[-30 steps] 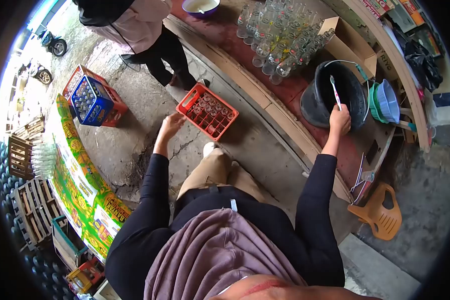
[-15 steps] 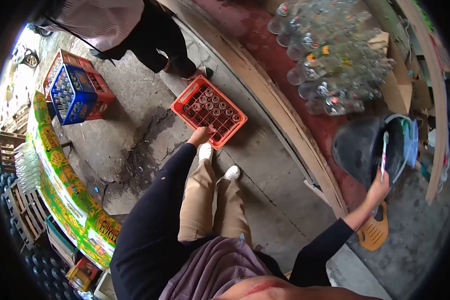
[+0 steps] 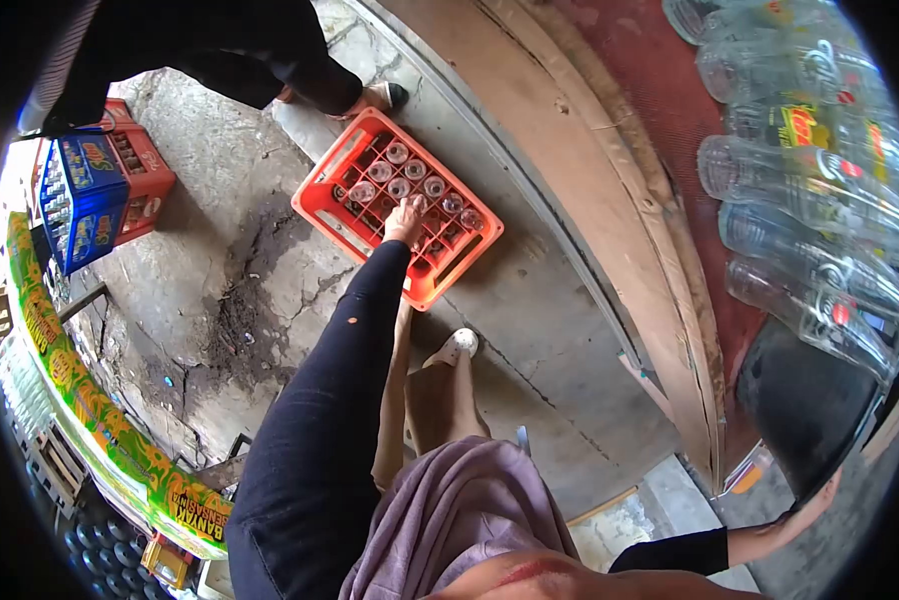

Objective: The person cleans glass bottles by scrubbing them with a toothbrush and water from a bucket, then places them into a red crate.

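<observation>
My left hand (image 3: 405,221) reaches down into a red plastic crate (image 3: 355,238) on the ground. Its fingers are curled round the top of a glass bottle (image 3: 420,203) in one of the crate's compartments. Several other clear bottles (image 3: 398,153) stand in the crate's grid. Far to the right, my right hand (image 3: 818,497) is beside the black bucket (image 3: 795,400), near the dark edge of the view. Its fingers are partly lost there, and I cannot see the brush or what they hold.
Many clear glass bottles (image 3: 800,170) lie piled on the red floor at right, past a wooden ledge (image 3: 610,150). A person in dark trousers (image 3: 300,60) stands behind the crate. Blue (image 3: 95,195) and red crates (image 3: 150,170) stand at left, near a green-and-yellow banner (image 3: 80,385).
My left hand has moved from the crate's near edge inward onto a bottle. My right hand has moved down and right; the brush it held is out of sight. The view has shifted closer.
</observation>
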A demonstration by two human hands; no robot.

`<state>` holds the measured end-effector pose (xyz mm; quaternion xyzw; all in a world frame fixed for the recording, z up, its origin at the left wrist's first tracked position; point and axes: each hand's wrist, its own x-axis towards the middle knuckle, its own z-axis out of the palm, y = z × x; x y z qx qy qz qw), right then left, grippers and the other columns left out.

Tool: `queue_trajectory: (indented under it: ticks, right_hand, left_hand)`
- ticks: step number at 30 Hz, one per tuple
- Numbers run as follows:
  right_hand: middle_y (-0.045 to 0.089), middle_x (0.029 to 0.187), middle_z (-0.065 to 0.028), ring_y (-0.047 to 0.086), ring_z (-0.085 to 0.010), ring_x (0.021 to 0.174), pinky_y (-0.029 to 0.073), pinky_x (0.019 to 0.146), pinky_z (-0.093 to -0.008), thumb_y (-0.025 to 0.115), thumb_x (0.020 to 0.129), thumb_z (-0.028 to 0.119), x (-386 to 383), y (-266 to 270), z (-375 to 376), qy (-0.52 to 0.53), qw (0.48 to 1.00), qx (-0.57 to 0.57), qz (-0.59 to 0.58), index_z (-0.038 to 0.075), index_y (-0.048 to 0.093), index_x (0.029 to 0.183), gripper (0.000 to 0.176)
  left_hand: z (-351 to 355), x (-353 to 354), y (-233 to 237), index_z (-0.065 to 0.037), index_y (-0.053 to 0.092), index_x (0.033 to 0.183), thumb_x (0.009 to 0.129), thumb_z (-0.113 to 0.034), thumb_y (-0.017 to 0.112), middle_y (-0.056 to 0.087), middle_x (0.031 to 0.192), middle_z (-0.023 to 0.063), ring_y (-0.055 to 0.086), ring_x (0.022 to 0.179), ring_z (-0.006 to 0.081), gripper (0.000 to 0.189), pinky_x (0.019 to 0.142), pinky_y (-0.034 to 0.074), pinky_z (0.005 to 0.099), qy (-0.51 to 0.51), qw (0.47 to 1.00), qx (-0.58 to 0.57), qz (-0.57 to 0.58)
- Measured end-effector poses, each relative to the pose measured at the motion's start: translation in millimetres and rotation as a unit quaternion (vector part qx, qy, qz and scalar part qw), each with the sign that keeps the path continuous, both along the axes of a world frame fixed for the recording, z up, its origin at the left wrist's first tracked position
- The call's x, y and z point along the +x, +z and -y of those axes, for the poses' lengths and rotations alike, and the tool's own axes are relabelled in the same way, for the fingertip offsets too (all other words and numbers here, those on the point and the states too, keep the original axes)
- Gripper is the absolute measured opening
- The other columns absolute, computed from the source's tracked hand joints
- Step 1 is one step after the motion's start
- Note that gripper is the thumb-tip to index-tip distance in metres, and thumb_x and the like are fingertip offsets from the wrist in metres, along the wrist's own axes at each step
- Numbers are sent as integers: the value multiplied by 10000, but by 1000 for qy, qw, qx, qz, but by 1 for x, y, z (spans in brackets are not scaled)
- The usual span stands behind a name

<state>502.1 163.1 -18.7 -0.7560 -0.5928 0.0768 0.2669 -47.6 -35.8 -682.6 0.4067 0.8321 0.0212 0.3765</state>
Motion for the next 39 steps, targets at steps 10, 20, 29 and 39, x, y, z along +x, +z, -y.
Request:
queue_trajectory:
  ticks: [10, 20, 29, 39]
  right_hand:
    - [557, 1228, -99, 538, -193, 1087, 406, 968, -322, 496, 967, 222, 13, -3, -5, 7, 1000, -10, 11, 6, 539, 1289, 391]
    - [576, 750, -32, 495, -133, 682, 396, 635, -307, 615, 916, 327, -58, -40, 4, 63, 994, -6, 92, 65, 671, 1047, 298]
    - [676, 945, -143, 636, -377, 923, 485, 737, -489, 583, 867, 444, -102, -14, 10, -40, 984, -112, 131, 213, 669, 983, 271]
    - [677, 864, -203, 651, -401, 852, 503, 752, -502, 497, 906, 285, -108, -5, 17, 12, 990, -72, 118, 102, 666, 915, 249]
  left_hand:
    - [22, -11, 7, -101, 545, 1074, 896, -228, 556, 631, 922, 164, 644, 815, 350, 219, 660, 534, 436, 46, 991, 124, -24]
    - [64, 2, 258, -100, 524, 1090, 815, -250, 671, 665, 889, 140, 651, 776, 360, 346, 616, 504, 463, 8, 974, 226, -28]
    - [41, 14, 576, -113, 585, 926, 817, -268, 624, 635, 696, 155, 648, 686, 346, 194, 600, 498, 449, -149, 940, 305, 46]
    - [-62, 94, 753, -24, 586, 928, 870, -171, 604, 569, 648, 165, 547, 529, 216, 159, 545, 435, 330, -143, 813, 542, 158]
